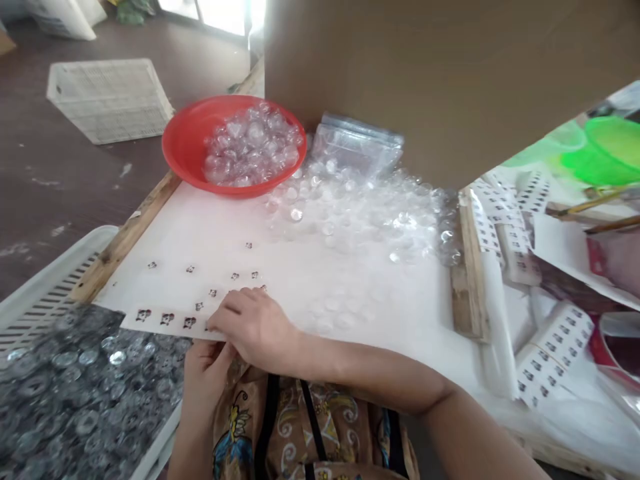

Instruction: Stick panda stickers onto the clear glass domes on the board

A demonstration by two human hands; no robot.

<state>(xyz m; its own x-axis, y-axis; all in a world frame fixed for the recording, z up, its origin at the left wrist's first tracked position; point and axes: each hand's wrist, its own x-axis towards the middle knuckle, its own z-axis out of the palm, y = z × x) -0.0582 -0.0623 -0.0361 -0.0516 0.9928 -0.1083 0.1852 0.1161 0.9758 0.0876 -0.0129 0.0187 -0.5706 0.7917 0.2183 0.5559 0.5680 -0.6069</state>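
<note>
A white strip of small panda stickers (153, 317) lies along the near left edge of the white work surface (350, 280). My right hand (260, 330) reaches across from the right, its fingers curled down onto the strip's right end. Just below, my left hand (206, 373) is closed at the strip's near edge, with thumb and fingers pinched together; part of it is hidden beneath the right hand. Several separate little panda pictures (190, 269) are scattered beyond the strip. Small clear round pieces (345, 310) lie on the surface to the right of my hands.
At the back left a red bowl (183, 150) holds clear domed pieces. Clear plastic bags (350, 143) lie beside a large cardboard panel (425, 80). A white crate (95, 250) of clear pieces stands at left, below a wooden edge strip (130, 233). Sticker rolls (555, 350) sit at right.
</note>
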